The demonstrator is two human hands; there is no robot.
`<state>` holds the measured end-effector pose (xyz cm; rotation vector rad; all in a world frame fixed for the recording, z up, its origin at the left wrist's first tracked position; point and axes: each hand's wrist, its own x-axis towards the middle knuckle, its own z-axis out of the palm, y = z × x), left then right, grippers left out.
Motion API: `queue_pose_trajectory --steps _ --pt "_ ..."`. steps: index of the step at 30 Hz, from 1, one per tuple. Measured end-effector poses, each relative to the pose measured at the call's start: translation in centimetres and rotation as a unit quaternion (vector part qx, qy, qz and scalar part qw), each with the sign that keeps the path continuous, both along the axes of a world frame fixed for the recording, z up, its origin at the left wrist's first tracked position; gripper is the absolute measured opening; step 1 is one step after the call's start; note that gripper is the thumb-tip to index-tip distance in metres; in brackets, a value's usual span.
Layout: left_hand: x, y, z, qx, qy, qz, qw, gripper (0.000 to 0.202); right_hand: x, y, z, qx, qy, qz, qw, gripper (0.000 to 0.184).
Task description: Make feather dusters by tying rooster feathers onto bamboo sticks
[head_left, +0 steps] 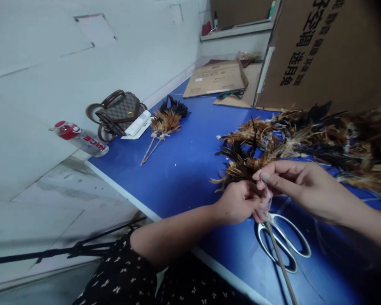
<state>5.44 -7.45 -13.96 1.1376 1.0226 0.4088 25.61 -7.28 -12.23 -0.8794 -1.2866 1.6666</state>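
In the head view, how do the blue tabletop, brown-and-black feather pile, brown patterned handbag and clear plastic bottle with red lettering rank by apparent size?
Largest to smallest:
Blue tabletop
Feather pile
Handbag
Bottle

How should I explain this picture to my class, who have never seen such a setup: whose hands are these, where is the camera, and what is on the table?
There's no machine: these are a person's two bare hands. The single picture comes from a camera worn on that person's head, looking forward and down. The left hand holds a thin stick; the right hand pinches a clear-looking strip beside it. On the blue table are scissors, a pile of brown and black feathers, feathered sticks, a handbag and flattened cardboard. What exactly the strip is, I can't tell.
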Motion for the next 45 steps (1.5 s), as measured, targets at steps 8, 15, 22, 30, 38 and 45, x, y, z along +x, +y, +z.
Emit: queue_pose_trajectory --steps 8,15,22,30,38,45 --pt "-0.6 -0.2 0.2 0.018 0.032 -0.005 0.999 0.042 -3.0 0.1 1.5 -0.028 0.008 0.063 0.998 0.053" --pt "-1.0 0.2 0.8 0.017 0.018 -0.027 0.999 0.033 -4.8 0.8 1.7 0.047 -0.055 0.001 0.997 0.047" --pt "-1.1 0.4 1.5 0.044 0.026 -0.025 0.998 0.04 -0.5 0.6 3.2 0.345 -0.216 0.002 0.914 0.046" --pt "-1.3 0.4 0.2 -0.046 -0.022 0.031 0.998 0.061 2.2 -2.1 -2.4 0.316 -0.316 -0.023 0.894 0.026" --pt "-1.5 0.7 0.6 -0.056 -0.025 0.032 0.998 0.057 0.1 -3.8 -4.9 0.287 -0.252 -0.026 0.924 0.024" --pt "-1.9 0.3 0.4 0.008 0.012 0.028 1.0 0.04 -0.1 -3.5 -4.2 0.261 -0.202 -0.009 0.944 0.025"
